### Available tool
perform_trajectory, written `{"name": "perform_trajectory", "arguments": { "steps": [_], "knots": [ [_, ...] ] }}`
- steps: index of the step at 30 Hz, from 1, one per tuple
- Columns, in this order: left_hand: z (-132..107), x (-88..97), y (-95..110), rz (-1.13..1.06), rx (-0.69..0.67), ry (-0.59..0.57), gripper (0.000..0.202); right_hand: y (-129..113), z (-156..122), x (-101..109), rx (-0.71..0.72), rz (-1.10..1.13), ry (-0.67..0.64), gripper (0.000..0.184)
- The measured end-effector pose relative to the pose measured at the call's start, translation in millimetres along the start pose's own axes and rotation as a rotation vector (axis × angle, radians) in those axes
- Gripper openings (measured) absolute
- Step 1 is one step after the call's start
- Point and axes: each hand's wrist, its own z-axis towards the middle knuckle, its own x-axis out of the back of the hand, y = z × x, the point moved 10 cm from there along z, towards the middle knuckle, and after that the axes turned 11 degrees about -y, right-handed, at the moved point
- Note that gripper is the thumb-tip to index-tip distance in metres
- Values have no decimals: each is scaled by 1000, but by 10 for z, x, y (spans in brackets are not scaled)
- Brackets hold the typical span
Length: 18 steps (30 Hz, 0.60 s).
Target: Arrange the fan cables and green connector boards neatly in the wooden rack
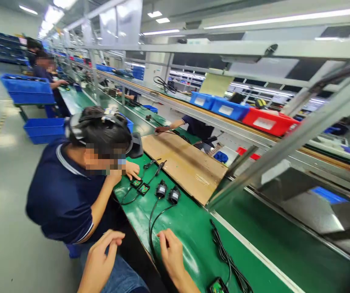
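My left hand (101, 258) hovers off the bench's near edge, above my lap, with its fingers loosely curled and nothing in it. My right hand (170, 252) lies on the green bench top (193, 228), fingers stretched flat, touching a thin black cable (152, 221). That cable runs up to two small black cylindrical parts (168, 192) lying side by side. By my right wrist lies a black housing with a green circuit board (218, 286) and a bundle of black cables (228, 258).
A person in a navy shirt (61, 195) sits close on my left, hands at two small green boards (140, 186). A cardboard sheet (183, 162) lies on the conveyor. A slanted metal rail (284, 150) crosses on the right. Blue and red bins (242, 112) stand on the shelf.
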Motion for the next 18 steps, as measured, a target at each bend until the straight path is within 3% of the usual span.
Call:
{"name": "perform_trajectory", "arguments": {
  "steps": [4,5,7,10,13,16,18],
  "knots": [
    [1294,-1042,-265,-64,-18,-251,38,1357,-465,996,-283,-253,63,29],
    [1599,-1276,-299,-106,-27,-289,41,1608,-581,1246,-374,-288,25,30],
    [2168,-1727,-301,-203,-45,-368,49,1912,-738,1525,-475,-266,-232,32],
    [2874,-2310,-243,-302,-46,-437,66,1920,-881,1692,-474,-187,-632,40],
    [3347,-2790,-280,-348,9,-451,86,1850,-950,1735,-370,-285,-853,45],
    [3565,-3123,-305,-332,47,-510,89,2013,-1079,1652,-226,-538,-941,38],
    [3619,-3226,-260,-268,38,-570,82,2135,-1144,1576,-93,-625,-889,24]
  ]
}}
